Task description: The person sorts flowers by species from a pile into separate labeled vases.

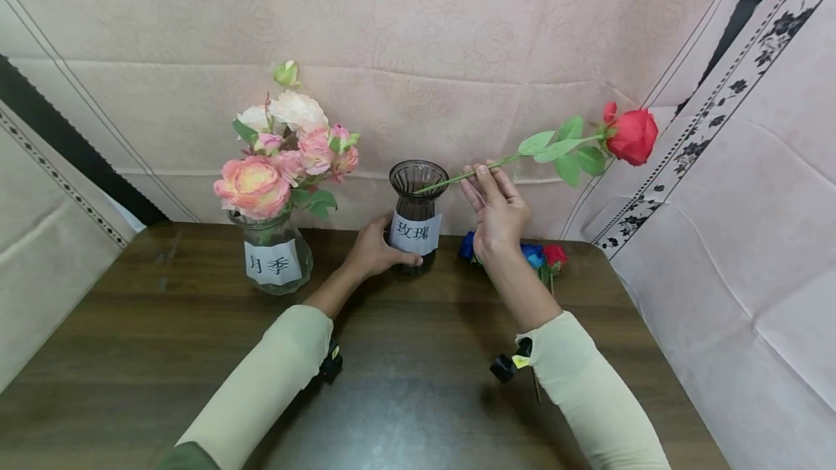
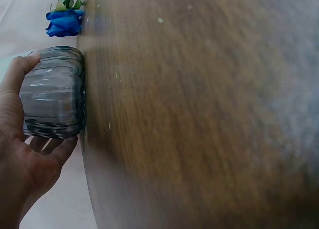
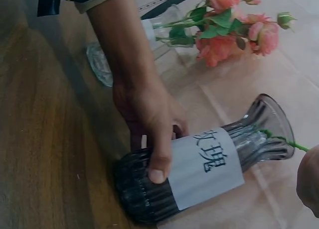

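- Standing on the bench (image 1: 418,383): dark vase (image 1: 416,216), gripped by left hand (image 1: 375,249).
- Red rose (image 1: 630,135) pinched by right hand (image 1: 498,212); stem tip entered at mouth, not yet seated.
- Further roses (image 1: 538,254) left lying behind.

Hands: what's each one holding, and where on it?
Left hand grips the dark glass vase round its lower body. Right hand pinches the red rose by its stem, the stem's end in the vase mouth.

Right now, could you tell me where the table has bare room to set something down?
The table shows bare wood in front of both vases, between the sleeves and along the left front edge. It is crowded at the back: the pink-flower vase, the dark vase gripped by the left hand, and loose flowers behind the right hand.
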{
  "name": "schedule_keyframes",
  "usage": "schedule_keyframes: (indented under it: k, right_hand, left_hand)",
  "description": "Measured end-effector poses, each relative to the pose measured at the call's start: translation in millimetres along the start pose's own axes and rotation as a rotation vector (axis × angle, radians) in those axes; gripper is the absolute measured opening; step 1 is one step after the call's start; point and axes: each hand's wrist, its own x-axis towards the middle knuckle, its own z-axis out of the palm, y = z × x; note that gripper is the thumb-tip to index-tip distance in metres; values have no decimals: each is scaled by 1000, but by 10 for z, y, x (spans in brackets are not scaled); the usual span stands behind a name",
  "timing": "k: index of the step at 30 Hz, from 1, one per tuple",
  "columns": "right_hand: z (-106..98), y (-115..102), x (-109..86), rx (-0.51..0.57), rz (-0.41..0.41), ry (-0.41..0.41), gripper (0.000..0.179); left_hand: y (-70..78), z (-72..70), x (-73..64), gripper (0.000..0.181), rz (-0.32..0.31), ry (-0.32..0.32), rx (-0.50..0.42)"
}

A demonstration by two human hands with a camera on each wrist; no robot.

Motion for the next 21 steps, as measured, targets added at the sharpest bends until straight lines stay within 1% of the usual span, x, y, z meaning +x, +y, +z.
schedule_keyframes:
  k: [4,6,9,11,13,17,21]
  right_hand:
    - [55,101,-31,-63,-36,-34,42]
    - [82,152,-48,-93,-60,-38,40]
    - [116,229,-69,-151,-88,-13,34]
    - [127,272,-88,-192,-91,4,31]
    - [122,316,-104,-251,-83,9,32]
    - [61,395,-162,-390,-67,-47,41]
    - [-46,457,-235,-505,-77,-131,46]
  left_hand:
    - [6,-10,2,99,4,2,5]
    - [9,-12,3,99,2,2,10]
    - [12,-11,6,100,0,3,13]
    - [11,-7,9,99,1,2,12]
    - [9,-7,11,98,4,3,9]
    - [-2,-6,11,97,5,7,4]
    - [-9,-4,12,98,7,5,9]
